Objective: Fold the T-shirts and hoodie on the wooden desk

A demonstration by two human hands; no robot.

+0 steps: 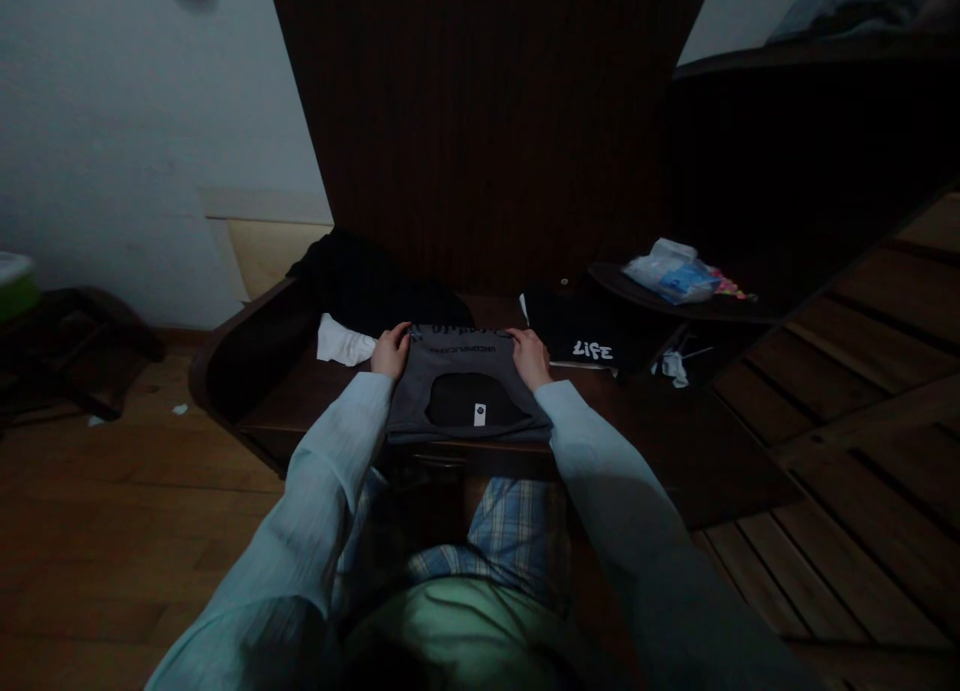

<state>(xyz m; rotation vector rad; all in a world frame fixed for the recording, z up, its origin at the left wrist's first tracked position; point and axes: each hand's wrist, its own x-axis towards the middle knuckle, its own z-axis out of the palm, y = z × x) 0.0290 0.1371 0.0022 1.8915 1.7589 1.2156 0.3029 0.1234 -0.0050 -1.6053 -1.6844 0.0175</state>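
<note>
Shirt (469, 396): lying folded on table (637, 421) (tag showing).
Left hand (391, 351): clutching its far left corner.
Right hand (529, 358): clutching its far right corner.

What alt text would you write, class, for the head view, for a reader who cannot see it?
The left hand and right hand grip the far corners of a folded grey T-shirt on a dark wooden table. A black garment printed LIFE lies to its right, a white cloth to its left.
</note>
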